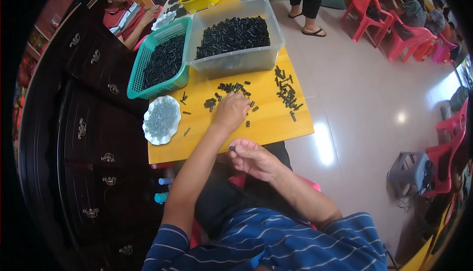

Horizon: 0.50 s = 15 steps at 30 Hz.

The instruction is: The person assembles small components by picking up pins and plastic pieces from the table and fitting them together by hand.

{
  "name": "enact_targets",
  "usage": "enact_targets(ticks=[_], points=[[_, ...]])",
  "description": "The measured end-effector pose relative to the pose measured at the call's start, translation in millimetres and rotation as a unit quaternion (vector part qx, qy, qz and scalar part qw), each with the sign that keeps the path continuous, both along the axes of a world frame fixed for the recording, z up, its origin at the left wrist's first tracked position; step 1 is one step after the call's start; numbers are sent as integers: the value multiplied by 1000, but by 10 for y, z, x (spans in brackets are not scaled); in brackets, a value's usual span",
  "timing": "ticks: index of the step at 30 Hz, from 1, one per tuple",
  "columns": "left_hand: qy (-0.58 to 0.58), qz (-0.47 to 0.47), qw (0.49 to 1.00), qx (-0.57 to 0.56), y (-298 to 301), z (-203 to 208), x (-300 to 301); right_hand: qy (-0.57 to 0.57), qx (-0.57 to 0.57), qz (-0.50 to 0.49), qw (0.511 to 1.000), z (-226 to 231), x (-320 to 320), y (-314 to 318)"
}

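My left hand (233, 109) reaches over a loose pile of small black tube-like pieces (231, 88) on the yellow table (197, 132). Its fingers curl down among them; what they pinch, if anything, is hidden. Closer to me, just off the table's near edge, my right hand (253, 158) pinches a small dark piece (232, 148) between thumb and fingers. To the left stands a white scalloped dish (161, 120) full of small silvery metal parts. Along the table's right side lies a second group of black pieces (287, 92), which look longer.
A clear plastic bin (231, 64) and a green basket (158, 93), both heaped with black pieces, stand behind. A yellow basin (201, 0) is farther back. Dark drawers (98, 138) line the left. A seated person (129, 12), a standing person (311, 4) and red chairs (368, 12) are around.
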<state>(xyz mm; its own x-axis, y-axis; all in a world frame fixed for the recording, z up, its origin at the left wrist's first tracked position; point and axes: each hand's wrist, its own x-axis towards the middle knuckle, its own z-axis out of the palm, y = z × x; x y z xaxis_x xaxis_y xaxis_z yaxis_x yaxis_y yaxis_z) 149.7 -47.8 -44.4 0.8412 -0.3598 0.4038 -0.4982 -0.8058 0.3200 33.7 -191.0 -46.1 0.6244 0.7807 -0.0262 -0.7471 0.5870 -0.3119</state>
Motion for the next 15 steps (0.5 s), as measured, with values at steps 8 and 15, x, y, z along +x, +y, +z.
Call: enact_targets(ticks=[8, 15], points=[[-5, 1, 1000, -13, -11, 83, 15, -3, -10, -20, 1000, -22, 2, -14], [41, 116, 956, -266, 264, 365, -507, -4, -22, -22, 999, -74, -31, 45]])
